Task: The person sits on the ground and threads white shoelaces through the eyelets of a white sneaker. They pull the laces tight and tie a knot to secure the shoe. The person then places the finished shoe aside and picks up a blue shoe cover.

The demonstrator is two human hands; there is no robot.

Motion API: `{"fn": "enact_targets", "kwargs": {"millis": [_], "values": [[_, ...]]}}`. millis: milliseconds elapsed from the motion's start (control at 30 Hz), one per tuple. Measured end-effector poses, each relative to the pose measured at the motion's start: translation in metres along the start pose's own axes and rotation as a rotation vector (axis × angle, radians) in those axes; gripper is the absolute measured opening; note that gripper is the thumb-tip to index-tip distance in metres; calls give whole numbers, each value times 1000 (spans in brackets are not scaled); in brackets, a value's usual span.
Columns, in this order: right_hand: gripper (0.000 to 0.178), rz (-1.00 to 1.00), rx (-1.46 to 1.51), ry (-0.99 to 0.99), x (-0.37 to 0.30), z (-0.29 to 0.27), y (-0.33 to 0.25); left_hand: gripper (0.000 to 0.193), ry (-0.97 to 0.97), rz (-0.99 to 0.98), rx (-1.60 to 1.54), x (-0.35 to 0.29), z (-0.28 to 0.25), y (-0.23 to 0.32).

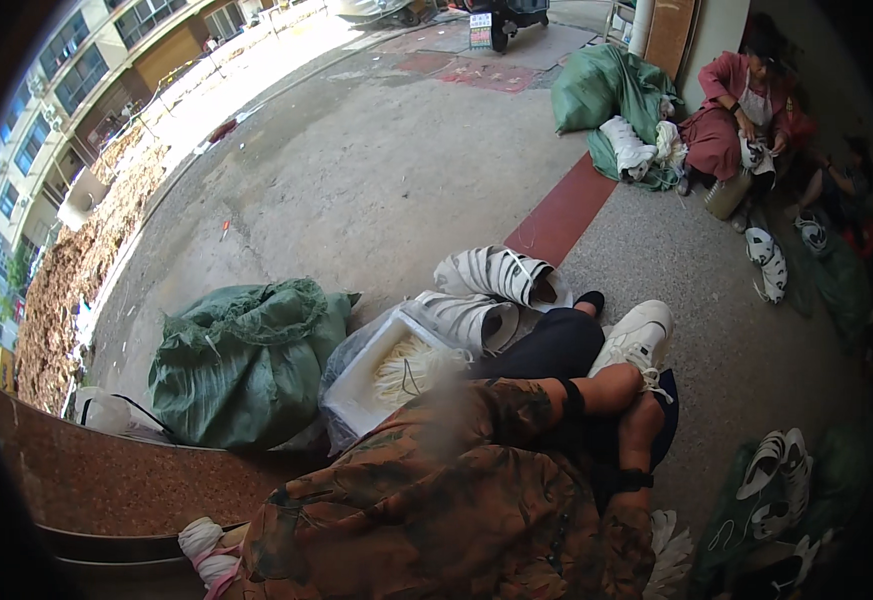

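Observation:
A white sneaker (638, 332) rests by my knees, its toe pointing away from me. My left hand (614, 387) and my right hand (642, 418) meet at its lacing, fingers closed on the white shoelace (645, 364). A loose bit of lace sticks out to the right of the fingers. The fingertips are small and partly hidden. To the left of my legs, a white box (361, 405) lined with clear plastic contains a bundle of pale laces (411, 368). Beyond it lie stacks of nested white shoe uppers (496, 275).
A full green sack (251, 365) stands left of the box. At the lower right are several white shoes (781, 465) on dark green cloth. A seated person (746, 105) handles a shoe at the back right, beside another green sack (611, 90). A scooter (501, 20) stands far off.

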State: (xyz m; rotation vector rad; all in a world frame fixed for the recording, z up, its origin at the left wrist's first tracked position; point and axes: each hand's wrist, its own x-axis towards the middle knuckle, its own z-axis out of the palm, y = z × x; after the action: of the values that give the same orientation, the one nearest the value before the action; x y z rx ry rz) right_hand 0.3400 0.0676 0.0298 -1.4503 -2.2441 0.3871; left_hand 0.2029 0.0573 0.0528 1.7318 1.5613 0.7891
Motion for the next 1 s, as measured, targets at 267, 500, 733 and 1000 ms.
{"fn": "enact_targets", "kwargs": {"millis": [267,500,733,1000], "values": [[26,27,49,13,-1,-5,-2,17,-188,60,361,6,-3,6],[20,85,-146,21,1,-8,-11,12,-489,68,100,-30,-51,-61],[13,-14,400,-60,8,-7,-36,15,285,43,-1622,-29,-79,-77],[15,293,940,-277,13,21,-38,8,199,-215,-1195,-27,-49,-63]]}}
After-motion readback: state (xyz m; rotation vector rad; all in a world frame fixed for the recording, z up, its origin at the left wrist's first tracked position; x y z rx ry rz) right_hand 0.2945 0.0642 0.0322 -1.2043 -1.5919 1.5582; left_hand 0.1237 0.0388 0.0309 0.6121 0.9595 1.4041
